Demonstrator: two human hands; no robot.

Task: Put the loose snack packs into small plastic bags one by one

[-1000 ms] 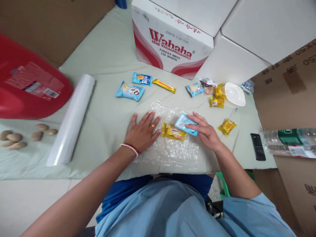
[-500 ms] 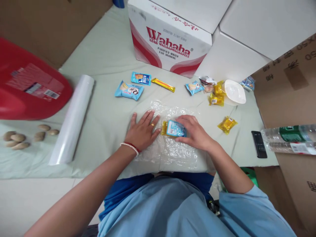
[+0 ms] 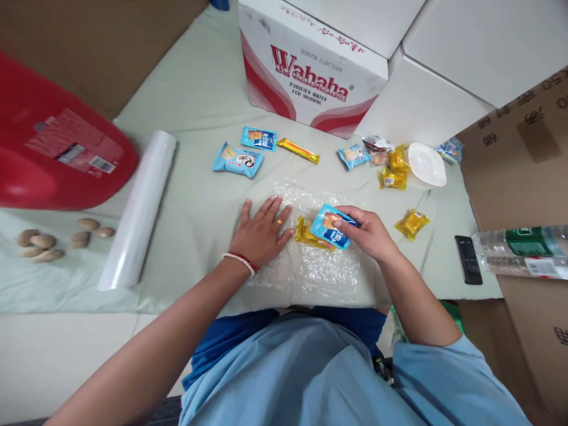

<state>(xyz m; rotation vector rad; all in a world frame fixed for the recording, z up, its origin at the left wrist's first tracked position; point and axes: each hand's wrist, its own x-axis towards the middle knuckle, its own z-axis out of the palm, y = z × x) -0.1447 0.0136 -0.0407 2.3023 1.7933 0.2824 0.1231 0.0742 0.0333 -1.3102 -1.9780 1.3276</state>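
Note:
My right hand pinches a blue snack packet between thumb and fingers. The packet is tilted, its printed front facing up, above yellow-wrapped snacks that it partly hides. Those snacks lie on a crinkled sheet of clear plastic film. My left hand rests flat on the film's left part, fingers spread, holding nothing. Beyond the film lie a light-blue snack bag, another blue packet and a yellow stick-shaped packet.
Left are a roll of film, a red jug and several brown stones. Right are a white bowl, a yellow-wrapped snack, a black remote and plastic bottles. A Wahaha carton stands behind.
My right hand has lifted the blue packet off the yellow-wrapped snacks and turned its printed front up. The left hand stays flat on the film. The view has shifted slightly.

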